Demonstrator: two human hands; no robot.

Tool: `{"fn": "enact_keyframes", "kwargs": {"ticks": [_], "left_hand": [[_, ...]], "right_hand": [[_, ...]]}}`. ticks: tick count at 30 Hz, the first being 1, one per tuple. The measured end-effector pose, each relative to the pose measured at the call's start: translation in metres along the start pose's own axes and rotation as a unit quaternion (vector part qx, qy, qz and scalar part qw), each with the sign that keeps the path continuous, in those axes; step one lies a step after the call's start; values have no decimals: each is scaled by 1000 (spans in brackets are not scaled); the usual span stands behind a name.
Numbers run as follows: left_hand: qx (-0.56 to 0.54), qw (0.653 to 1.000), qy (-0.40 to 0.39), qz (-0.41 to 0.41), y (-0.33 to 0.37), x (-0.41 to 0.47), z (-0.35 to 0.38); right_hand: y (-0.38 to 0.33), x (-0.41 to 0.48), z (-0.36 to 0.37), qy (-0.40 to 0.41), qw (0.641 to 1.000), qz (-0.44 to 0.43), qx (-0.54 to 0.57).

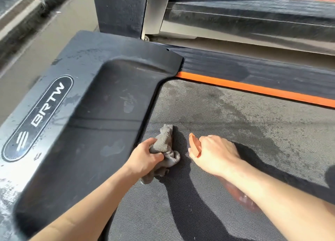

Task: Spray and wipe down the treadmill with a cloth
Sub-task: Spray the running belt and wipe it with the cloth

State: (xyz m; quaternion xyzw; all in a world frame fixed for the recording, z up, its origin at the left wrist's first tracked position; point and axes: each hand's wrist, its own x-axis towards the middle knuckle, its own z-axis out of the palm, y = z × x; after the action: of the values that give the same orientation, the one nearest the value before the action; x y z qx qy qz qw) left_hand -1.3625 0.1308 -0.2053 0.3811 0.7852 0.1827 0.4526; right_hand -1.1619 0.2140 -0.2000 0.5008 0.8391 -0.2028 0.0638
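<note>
The treadmill's grey textured belt (235, 124) fills the middle and right, with darker wet patches on it. Its black motor cover (101, 99) with an oval logo plate lies to the left. My left hand (145, 157) grips a bunched grey cloth (164, 144) on the belt, close to the cover's edge. My right hand (215, 153) holds a spray bottle with an orange trigger head (194, 145), the nozzle pointing toward the far end of the belt. The bottle's clear body (241, 195) shows partly under my right forearm.
An orange stripe (253, 89) and a black ribbed side rail (262, 72) run along the belt's far side. A dark upright post (119, 10) rises behind the cover. Another machine's frame (244, 23) stands beyond the rail. Bare floor (45, 41) lies at the left.
</note>
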Motion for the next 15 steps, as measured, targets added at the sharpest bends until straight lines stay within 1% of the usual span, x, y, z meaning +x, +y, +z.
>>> {"fn": "enact_keyframes", "kwargs": {"ticks": [2,4,7,9,12,15], "left_hand": [[60,998,-15,-3,-3,3,6],[160,987,7,7,0,2,12],[225,972,32,66,5,2,20],[223,970,13,93,9,2,23],[207,968,-51,131,15,-2,24],[176,968,-75,165,19,-7,24]], "right_hand": [[0,1,-1,-9,1000,-4,-4],[-1,2,-2,-20,1000,-1,-4],[-1,2,-1,-2,1000,-6,0],[3,0,-1,11,1000,-1,-9],[9,0,-3,18,999,27,-4],[17,0,-6,10,1000,11,14]]}}
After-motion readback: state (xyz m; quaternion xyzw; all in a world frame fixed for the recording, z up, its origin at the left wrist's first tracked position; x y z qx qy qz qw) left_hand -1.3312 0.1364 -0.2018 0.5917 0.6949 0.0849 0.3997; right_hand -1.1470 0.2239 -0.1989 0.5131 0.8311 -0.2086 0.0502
